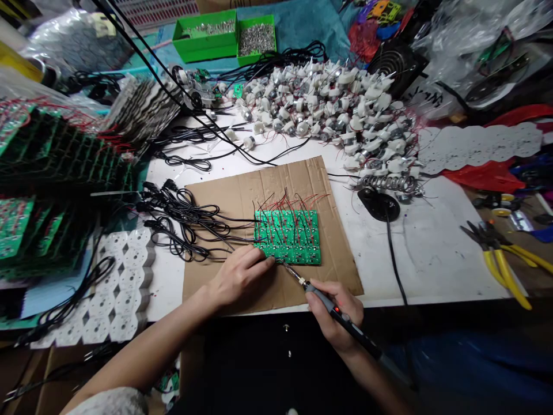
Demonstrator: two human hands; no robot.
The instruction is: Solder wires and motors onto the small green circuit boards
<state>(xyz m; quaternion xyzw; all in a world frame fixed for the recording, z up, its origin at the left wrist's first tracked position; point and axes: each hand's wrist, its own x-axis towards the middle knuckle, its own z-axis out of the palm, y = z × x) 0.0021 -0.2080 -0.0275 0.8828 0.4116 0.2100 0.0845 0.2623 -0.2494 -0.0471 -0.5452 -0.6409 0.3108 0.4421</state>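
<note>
Head view, and it's tight at the near edge of the green rectangular circuit-board panel (309,239), flat on the brown cardboard sheet (339,262)! The slim grey-and-black soldering iron (362,339) points its tip at that edge, just beside the left hand's (239,272) fingertips; a slip could burn them, and a tug on the bundled black cables (190,225) might drag the panel askew. Left forearm slants in from lower left, palm down, fingers bunched narrow at the panel's near-left corner; whether they pinch a wire, I can't tell. The right hand (334,311) grips the iron pen-style, its forearm rising from lower right.
</note>
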